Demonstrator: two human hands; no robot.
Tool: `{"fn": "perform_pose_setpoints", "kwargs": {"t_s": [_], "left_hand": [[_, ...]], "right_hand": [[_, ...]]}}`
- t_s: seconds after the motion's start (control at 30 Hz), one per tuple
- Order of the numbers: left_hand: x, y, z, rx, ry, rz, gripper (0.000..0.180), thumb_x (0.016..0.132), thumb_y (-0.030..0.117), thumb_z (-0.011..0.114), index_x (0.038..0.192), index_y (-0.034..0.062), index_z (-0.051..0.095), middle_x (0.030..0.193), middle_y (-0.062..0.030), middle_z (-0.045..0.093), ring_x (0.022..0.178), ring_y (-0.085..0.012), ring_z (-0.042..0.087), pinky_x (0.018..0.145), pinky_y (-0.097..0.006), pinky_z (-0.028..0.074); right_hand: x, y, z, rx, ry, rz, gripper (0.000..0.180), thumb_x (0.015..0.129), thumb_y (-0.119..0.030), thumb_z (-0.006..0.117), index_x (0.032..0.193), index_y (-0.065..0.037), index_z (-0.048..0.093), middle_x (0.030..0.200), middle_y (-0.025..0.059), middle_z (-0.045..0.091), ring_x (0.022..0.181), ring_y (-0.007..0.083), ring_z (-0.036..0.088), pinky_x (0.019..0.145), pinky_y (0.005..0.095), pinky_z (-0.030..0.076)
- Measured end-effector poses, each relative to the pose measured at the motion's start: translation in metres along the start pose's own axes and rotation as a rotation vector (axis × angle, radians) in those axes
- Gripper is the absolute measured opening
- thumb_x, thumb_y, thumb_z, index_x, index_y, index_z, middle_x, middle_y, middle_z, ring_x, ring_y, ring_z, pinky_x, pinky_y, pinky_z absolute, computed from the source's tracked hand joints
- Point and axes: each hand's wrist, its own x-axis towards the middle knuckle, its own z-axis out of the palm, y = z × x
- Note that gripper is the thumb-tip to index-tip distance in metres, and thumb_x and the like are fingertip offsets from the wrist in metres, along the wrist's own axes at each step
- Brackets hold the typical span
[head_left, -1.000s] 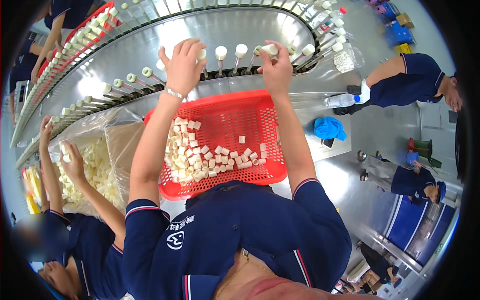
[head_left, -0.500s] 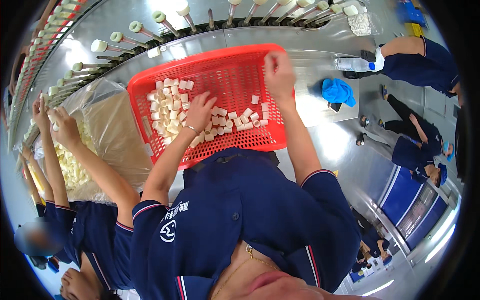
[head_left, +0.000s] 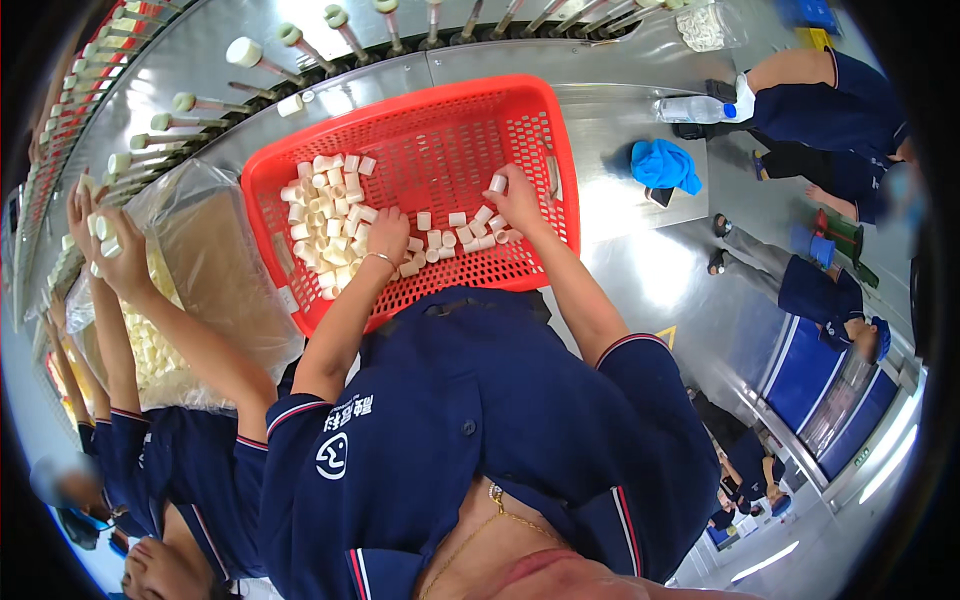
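A red perforated plastic basket (head_left: 420, 100) lies before me, with many short white hollow cylinders (head_left: 330, 215) heaped at its left and more strewn along its near side. My right hand (head_left: 519, 203), inside the basket's right part, pinches one white cylinder (head_left: 498, 183) between thumb and fingers. At the right edge of the heap, my left hand (head_left: 388, 238) reaches down among the cylinders with its fingers curled. What those fingers hold, if anything, is hidden.
Beyond the basket, a curved row of upright pegs, several with white cylinders (head_left: 243, 52) on top. A co-worker's hand (head_left: 122, 262) holds cylinders beside a plastic bag (head_left: 215, 240) at left. Right: blue cloth (head_left: 663, 165), phone (head_left: 659, 196), water bottle (head_left: 692, 109).
My right hand has come down from above the basket's right rim and now grips a cylinder. My left hand has shifted slightly left and its fingers have drawn in. The pegs have moved along.
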Motion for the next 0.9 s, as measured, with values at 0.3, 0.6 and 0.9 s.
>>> {"fn": "perform_pose_setpoints", "kwargs": {"t_s": [0.3,0.6,0.9], "left_hand": [[0.001,0.015,-0.053,-0.641,0.514,-0.126,0.038,0.073,0.026,0.077,0.099,0.0042,0.061,0.09,-0.011,0.06,0.082,-0.0249,0.06,0.076,-0.035,0.049],[0.0,0.024,-0.215,-1.378,0.651,0.031,0.032,0.075,0.005,0.077,0.102,0.0006,0.061,0.093,-0.0034,0.065,0.084,-0.0095,0.062,0.076,-0.024,0.051],[0.016,-0.013,-0.279,-1.191,0.99,0.07,0.042,0.076,-0.003,0.073,0.116,0.0002,0.059,0.104,-0.0048,0.064,0.099,-0.0108,0.06,0.084,-0.026,0.051]], "right_hand": [[0.029,-0.121,-0.066,0.779,-0.241,-0.099,0.046,0.089,-0.007,0.054,0.133,-0.004,0.042,0.1,0.0041,0.055,0.079,0.008,0.053,0.066,0.0224,0.044],[0.13,-0.239,-0.167,-0.226,0.572,-0.745,0.029,0.083,-0.026,0.067,0.101,-0.005,0.058,0.092,0.0144,0.063,0.079,0.0337,0.062,0.067,0.0416,0.05],[0.14,-0.233,-0.212,-0.827,0.312,-0.225,0.057,0.083,-0.043,0.064,0.125,-0.008,0.05,0.089,0.0166,0.068,0.084,0.0385,0.065,0.069,0.0487,0.049]]}}
